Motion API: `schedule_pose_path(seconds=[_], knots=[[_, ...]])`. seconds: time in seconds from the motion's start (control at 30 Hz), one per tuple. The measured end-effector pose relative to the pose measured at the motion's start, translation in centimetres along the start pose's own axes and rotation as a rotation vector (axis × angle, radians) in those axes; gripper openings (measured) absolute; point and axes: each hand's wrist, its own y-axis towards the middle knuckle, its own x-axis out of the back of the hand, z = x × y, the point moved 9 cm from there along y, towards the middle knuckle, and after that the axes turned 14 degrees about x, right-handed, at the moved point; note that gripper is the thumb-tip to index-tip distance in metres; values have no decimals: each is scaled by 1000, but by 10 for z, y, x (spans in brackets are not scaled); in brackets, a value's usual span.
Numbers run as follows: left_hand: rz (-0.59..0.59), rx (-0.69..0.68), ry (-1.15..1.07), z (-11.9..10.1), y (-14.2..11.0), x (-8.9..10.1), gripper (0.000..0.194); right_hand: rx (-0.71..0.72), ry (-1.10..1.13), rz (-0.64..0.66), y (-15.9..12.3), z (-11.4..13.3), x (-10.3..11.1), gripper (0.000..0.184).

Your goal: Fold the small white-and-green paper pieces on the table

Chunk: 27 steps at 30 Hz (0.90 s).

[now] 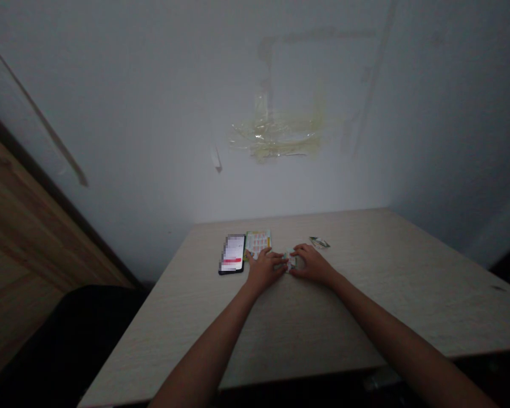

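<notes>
Both my arms reach out over a pale wooden table (365, 294). My left hand (263, 269) and my right hand (312, 263) meet over a small pale packet (289, 262), with fingers of both pinched on it against the tabletop. Most of the packet is hidden by the fingers. Just left of my left hand lies a green and white printed card or pack (258, 242). A phone (233, 254) with a lit screen lies flat beside that.
A small torn wrapper piece (319, 242) lies on the table beyond my right hand. The table stands against a white wall with tape residue (276, 139). A dark chair (85, 334) and a wooden panel (21, 238) are at the left.
</notes>
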Motion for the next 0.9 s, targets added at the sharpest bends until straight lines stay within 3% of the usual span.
schedule_pose_path(seconds=[0.13, 0.4, 0.7, 0.9], knots=[[5, -3, 16, -2, -2, 1, 26, -5, 41, -29, -1, -2, 2, 48], [-11, -1, 13, -5, -4, 3, 25, -5, 69, -73, -3, -8, 4, 14], [-16, -11, -19, -3, -2, 1, 24, -48, 17, -102, -5, -21, -2, 10], [-8, 9, -15, -2, -1, 0, 25, -113, 28, -97, -5, -34, -7, 17]])
